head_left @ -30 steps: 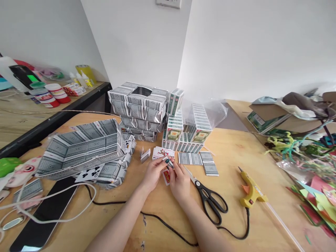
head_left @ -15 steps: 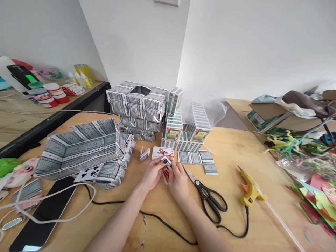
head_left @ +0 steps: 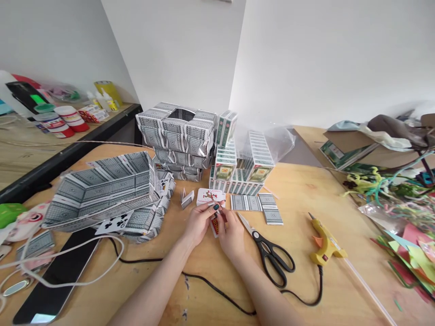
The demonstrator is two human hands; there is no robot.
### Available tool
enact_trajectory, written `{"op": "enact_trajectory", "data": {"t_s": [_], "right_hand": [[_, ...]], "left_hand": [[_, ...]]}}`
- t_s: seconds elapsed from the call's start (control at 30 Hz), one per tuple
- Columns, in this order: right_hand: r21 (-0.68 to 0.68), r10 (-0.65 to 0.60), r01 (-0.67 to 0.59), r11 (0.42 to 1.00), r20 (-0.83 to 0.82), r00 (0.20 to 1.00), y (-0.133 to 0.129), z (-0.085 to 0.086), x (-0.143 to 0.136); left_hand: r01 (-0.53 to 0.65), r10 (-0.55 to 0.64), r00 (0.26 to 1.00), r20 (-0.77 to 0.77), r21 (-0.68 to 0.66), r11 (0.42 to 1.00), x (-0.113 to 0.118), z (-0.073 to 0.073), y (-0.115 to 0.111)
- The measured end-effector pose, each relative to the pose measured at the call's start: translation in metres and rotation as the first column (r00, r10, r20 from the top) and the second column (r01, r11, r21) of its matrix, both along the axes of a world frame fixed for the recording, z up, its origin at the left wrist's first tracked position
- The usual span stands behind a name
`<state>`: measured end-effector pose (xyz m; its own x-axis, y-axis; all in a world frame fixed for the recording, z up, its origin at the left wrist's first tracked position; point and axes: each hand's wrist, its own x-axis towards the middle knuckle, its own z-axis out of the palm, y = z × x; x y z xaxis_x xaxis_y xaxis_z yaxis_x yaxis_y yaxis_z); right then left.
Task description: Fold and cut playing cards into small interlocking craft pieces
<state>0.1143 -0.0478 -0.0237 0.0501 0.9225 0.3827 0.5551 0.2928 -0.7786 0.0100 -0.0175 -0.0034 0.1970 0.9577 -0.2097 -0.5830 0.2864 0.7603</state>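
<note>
My left hand [head_left: 198, 222] and my right hand [head_left: 231, 231] meet over the middle of the table, their fingertips pinching a small playing card piece [head_left: 215, 204] mostly hidden between them. Just behind them lies a stack of face-up cards with a joker [head_left: 206, 196] on top. Another card [head_left: 214, 226] shows in part below the fingers. A small folded card piece [head_left: 187, 198] stands left of the stack. Patterned card strips [head_left: 247, 203] lie to the right. Black-handled scissors [head_left: 272, 255] rest beside my right hand, blades partly apart.
A yellow glue gun [head_left: 324, 246] lies at right with its cord crossing the table. Card-built boxes [head_left: 176, 131] and stacked card packs [head_left: 224, 170] stand behind. An open card tray [head_left: 108, 192] and a black phone [head_left: 56, 276] are left; coloured scraps [head_left: 413, 249] lie far right.
My fingers have shifted slightly around the card piece, which now shows less of its face. The view has moved a little.
</note>
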Motion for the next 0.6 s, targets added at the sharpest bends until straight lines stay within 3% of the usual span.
{"op": "enact_trajectory", "data": {"t_s": [0.13,0.37,0.47,0.6], "right_hand": [[-0.049,0.021,-0.024,0.998,-0.067,0.998,0.0001,-0.0011,0.0005],[-0.032,-0.044,0.044,0.998,0.010,0.999,0.0005,-0.0047,0.0010],[-0.024,-0.075,0.076,0.997,0.019,0.997,0.0015,-0.0057,0.0024],[-0.091,-0.113,0.105,0.990,-0.089,0.990,0.0025,-0.0013,0.0031]], "left_hand": [[-0.030,0.031,0.995,-0.091,0.018,0.999,0.0006,-0.0021,-0.0004],[-0.046,0.064,0.968,-0.242,0.079,0.996,0.0018,-0.0062,-0.0006],[-0.114,0.142,0.945,-0.295,0.110,0.987,0.0048,-0.0043,-0.0008],[-0.163,0.198,0.916,-0.350,0.126,0.979,0.0067,-0.0029,-0.0012]]}}
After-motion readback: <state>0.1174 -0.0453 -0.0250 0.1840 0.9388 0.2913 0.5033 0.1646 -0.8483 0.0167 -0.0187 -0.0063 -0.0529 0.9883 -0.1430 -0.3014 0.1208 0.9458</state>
